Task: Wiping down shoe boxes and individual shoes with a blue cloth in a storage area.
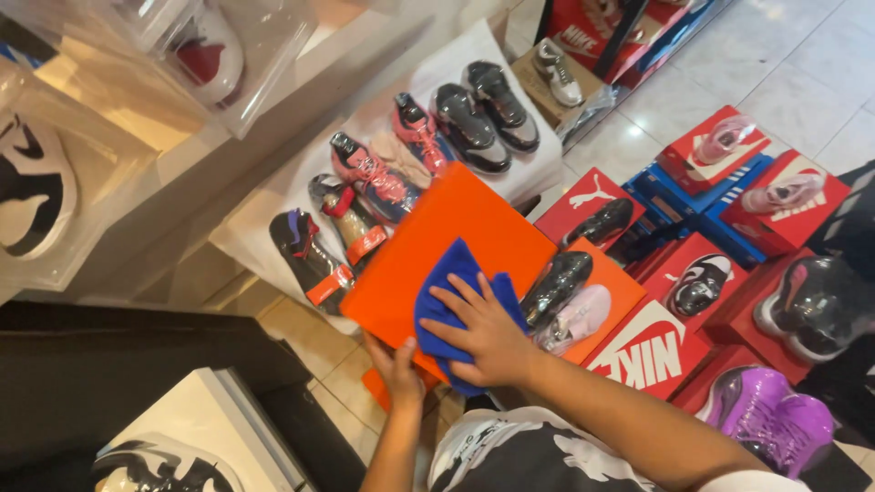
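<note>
While an orange box [428, 260] is being held up over the shoe display, its near edge is being gripped by left fingers [397, 366]; a soft blue cloth [448, 305] is being pressed flat under the right hand [488, 339]. Box: probably light, stiff, best gripped at edges.

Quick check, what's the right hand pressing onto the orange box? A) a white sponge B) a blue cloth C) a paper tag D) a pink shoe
B: the right hand lies flat on a blue cloth spread over the orange box, while the left hand grips the box's near edge.
</note>
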